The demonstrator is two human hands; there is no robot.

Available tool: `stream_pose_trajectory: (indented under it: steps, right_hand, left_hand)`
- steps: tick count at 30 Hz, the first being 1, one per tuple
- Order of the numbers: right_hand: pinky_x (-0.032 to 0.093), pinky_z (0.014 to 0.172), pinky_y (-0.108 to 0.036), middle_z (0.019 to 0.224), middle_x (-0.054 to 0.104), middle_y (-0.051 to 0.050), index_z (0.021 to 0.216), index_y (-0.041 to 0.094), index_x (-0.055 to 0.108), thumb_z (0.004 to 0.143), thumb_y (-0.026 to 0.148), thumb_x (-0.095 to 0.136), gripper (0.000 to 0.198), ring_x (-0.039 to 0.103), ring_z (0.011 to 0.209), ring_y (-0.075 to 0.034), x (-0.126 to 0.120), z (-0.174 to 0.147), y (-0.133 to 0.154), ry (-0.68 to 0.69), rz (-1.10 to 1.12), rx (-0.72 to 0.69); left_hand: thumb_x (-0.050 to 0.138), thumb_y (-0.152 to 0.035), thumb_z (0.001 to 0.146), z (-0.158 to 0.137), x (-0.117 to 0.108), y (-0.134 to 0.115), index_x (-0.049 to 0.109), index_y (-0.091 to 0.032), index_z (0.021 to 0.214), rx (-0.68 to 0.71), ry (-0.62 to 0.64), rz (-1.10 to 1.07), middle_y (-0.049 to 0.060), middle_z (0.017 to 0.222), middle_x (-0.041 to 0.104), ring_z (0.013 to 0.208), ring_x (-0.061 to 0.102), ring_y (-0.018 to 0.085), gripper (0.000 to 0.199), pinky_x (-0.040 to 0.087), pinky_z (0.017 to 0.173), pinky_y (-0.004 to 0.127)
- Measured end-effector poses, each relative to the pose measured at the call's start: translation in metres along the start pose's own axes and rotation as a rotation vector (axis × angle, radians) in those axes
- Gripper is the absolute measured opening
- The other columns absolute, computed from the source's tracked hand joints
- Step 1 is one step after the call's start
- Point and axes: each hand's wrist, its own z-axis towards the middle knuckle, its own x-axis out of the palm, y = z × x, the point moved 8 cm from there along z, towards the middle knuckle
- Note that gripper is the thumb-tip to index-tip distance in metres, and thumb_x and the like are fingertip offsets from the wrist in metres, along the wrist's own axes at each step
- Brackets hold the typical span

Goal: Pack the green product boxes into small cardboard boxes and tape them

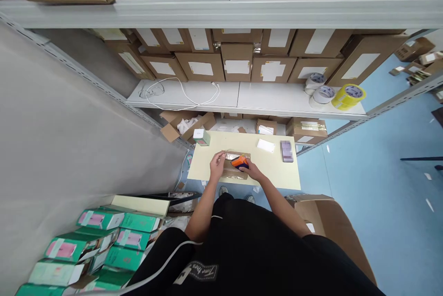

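Note:
A small cardboard box (235,174) with shiny clear tape across it lies on the pale yellow table (277,174) in front of me. My left hand (217,165) is at its left edge, with the fingers closed on the box near the upper corner. My right hand (252,169) grips an orange and dark blue tape dispenser (239,162) over the right part of the box. The dispenser covers some of the box's top. A white and green carton (201,137) stands at the table's back left corner.
A white card (266,145) and a phone (287,151) lie to the right. Behind are shelves with boxes, a white cable (194,102) and tape rolls (349,97). Green cartons (128,238) are stacked at lower left; a large open carton (335,227) stands at right.

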Motion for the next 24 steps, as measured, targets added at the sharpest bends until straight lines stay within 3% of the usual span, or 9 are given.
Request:
stream_pose_trajectory:
  steps: [4,8,11,19,24]
  right_hand:
    - [0.050,0.105,-0.044,0.135,0.069,-0.010,0.144,0.025,0.056,0.089,0.055,0.072,0.064,0.064,0.123,-0.032,-0.009,-0.003,0.013,0.033,-0.044,-0.007]
    - [0.053,0.089,-0.039,0.115,0.076,-0.010,0.128,0.024,0.068,0.091,0.060,0.070,0.052,0.070,0.103,-0.030,-0.020,-0.006,0.019,0.061,-0.112,0.009]
    - [0.052,0.080,-0.034,0.108,0.077,-0.008,0.123,0.023,0.070,0.091,0.063,0.068,0.052,0.071,0.094,-0.027,-0.030,-0.008,0.021,0.037,-0.182,0.008]
    - [0.048,0.074,-0.030,0.099,0.078,-0.006,0.112,0.025,0.075,0.088,0.068,0.071,0.050,0.072,0.093,-0.026,-0.047,-0.001,0.031,-0.006,-0.418,0.053]
    - [0.048,0.075,-0.029,0.104,0.079,-0.008,0.109,0.023,0.076,0.089,0.071,0.068,0.053,0.072,0.097,-0.026,-0.049,0.007,0.031,0.012,-0.532,0.119]
  left_hand:
    - [0.065,-0.063,0.090,0.012,-0.011,0.001,0.076,-0.019,0.105,-0.039,-0.045,-0.013,0.012,0.111,0.076,0.103,0.070,0.025,0.047,0.056,0.091,0.038]
    - [0.073,-0.062,0.083,0.020,-0.021,0.015,0.076,-0.017,0.092,-0.135,-0.048,-0.046,0.011,0.094,0.077,0.089,0.071,0.023,0.046,0.056,0.081,0.035]
    - [0.076,-0.060,0.080,0.024,-0.033,0.028,0.077,-0.017,0.087,-0.169,-0.136,-0.026,0.010,0.087,0.077,0.083,0.070,0.023,0.044,0.055,0.078,0.034]
    - [0.076,-0.051,0.073,0.028,-0.043,0.072,0.075,-0.018,0.068,-0.242,-0.354,0.048,0.005,0.067,0.070,0.072,0.066,0.022,0.033,0.054,0.079,0.036]
    - [0.071,-0.055,0.074,0.023,-0.037,0.110,0.072,-0.019,0.066,-0.366,-0.379,0.079,0.006,0.066,0.070,0.073,0.068,0.022,0.036,0.056,0.081,0.040]
